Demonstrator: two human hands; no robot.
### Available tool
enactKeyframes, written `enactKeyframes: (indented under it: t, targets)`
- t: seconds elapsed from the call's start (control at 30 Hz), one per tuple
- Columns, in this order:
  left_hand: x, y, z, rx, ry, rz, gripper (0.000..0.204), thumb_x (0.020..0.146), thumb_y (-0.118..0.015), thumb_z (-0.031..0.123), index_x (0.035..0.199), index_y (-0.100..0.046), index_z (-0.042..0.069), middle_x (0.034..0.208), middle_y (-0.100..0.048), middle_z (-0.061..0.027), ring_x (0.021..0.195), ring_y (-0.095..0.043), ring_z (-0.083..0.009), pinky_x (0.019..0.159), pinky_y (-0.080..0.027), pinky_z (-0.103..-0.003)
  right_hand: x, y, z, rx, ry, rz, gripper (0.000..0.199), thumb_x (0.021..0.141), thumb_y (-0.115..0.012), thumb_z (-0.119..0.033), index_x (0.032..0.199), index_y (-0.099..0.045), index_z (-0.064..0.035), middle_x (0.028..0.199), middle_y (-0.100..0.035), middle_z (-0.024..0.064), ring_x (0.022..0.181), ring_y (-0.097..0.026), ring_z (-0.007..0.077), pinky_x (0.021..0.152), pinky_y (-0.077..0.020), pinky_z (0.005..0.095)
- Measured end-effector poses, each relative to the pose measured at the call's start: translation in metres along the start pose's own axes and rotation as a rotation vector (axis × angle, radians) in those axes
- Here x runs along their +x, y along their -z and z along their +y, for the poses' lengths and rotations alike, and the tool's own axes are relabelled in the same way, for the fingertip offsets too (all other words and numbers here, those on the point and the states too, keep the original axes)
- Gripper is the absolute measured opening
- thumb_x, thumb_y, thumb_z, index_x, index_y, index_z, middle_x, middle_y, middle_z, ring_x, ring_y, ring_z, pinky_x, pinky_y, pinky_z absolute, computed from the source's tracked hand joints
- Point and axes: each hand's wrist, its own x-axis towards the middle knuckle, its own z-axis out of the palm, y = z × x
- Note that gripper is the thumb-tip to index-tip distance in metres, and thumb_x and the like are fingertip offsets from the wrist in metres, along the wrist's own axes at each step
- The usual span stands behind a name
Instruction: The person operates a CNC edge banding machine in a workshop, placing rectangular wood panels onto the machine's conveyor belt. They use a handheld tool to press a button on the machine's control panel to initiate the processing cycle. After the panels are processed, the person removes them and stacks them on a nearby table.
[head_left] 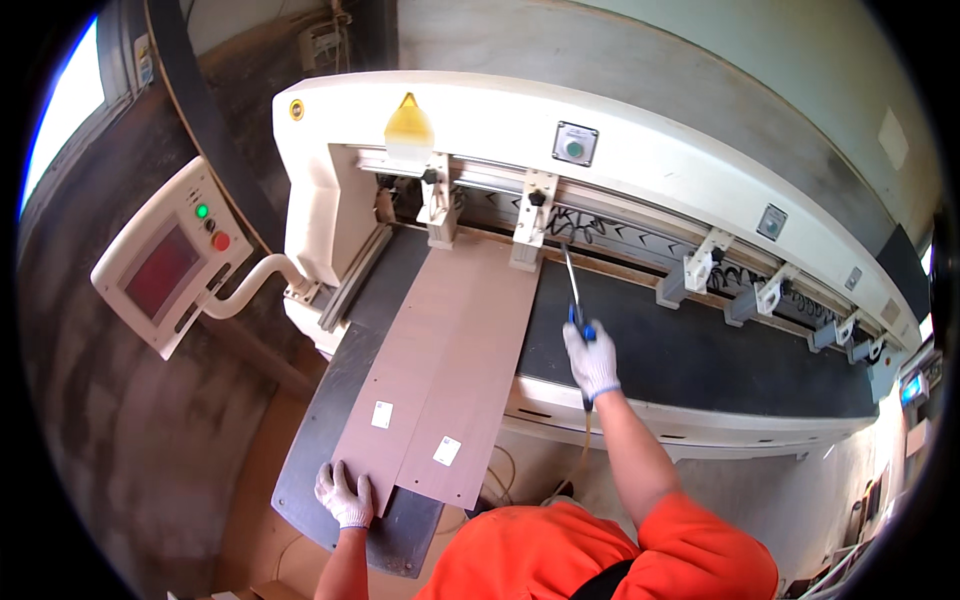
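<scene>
Two brownish-pink boards lie side by side on the dark machine table: a left board (pixel 398 350) and a right board (pixel 475 370). Each carries a small white label near its near end, and small holes dot their edges. My left hand (pixel 345 497), in a white knit glove, lies with spread fingers on the near left corner of the left board. Held up to the right of the boards, over the black bed, is an air blow gun (pixel 576 312) with a blue body and a long thin nozzle. My gloved right hand (pixel 592 362) is wrapped round it; its nozzle slants toward the clamps.
A long white machine (pixel 480 110) spans the back, with clamps (pixel 530 215) pressing near the boards' far ends. The black bed (pixel 690 350) stretches right. A control panel (pixel 165 265) stands on a curved arm at left. A yellowish hose (pixel 586 445) hangs below my right hand.
</scene>
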Motion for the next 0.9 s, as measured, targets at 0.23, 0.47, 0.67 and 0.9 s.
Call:
enactKeyframes:
  t: [0.23,0.47,0.67,0.9]
  targets:
    - [0.003,-0.009,-0.002,-0.017,-0.021,0.035,0.055,0.082,-0.075,0.030,0.128,-0.064,0.003,0.143,-0.052,-0.0249,0.133,-0.045,-0.0454,0.115,-0.033,-0.056,0.091,0.059,-0.127,-0.256,0.184,0.218,0.051,0.096,-0.059,-0.055,0.107,-0.065,-0.0063,0.091,-0.071,0.0278,0.092,-0.068,0.0475,0.081,-0.0533,0.0561]
    - [0.003,-0.004,0.000,-0.007,-0.012,0.041,0.054,0.082,-0.075,0.032,0.128,-0.065,0.004,0.141,-0.054,-0.0237,0.132,-0.047,-0.0445,0.114,-0.034,-0.055,0.071,0.064,-0.131,-0.336,0.149,0.125,0.048,0.095,-0.059,-0.053,0.102,-0.068,-0.0061,0.093,-0.073,0.0250,0.096,-0.069,0.0453,0.085,-0.0538,0.0533]
    - [0.002,-0.005,0.005,-0.013,0.004,0.026,0.055,0.082,-0.075,0.032,0.129,-0.065,0.004,0.142,-0.054,-0.0241,0.134,-0.046,-0.0449,0.115,-0.033,-0.056,-0.027,0.052,-0.033,-0.532,0.062,-0.540,0.051,0.090,-0.062,-0.058,0.099,-0.069,-0.0076,0.094,-0.073,0.0219,0.093,-0.070,0.0423,0.084,-0.0543,0.0488]
    - [-0.003,-0.016,0.011,0.071,0.013,-0.037,0.058,0.093,-0.066,0.034,0.142,-0.058,0.004,0.152,-0.046,-0.0273,0.145,-0.037,-0.0477,0.122,-0.025,-0.057,-0.041,0.094,0.126,-0.342,-0.192,-0.567,0.051,0.088,-0.070,-0.056,0.093,-0.073,-0.0053,0.078,-0.073,0.0195,0.078,-0.072,0.0359,0.072,-0.0550,0.0457]
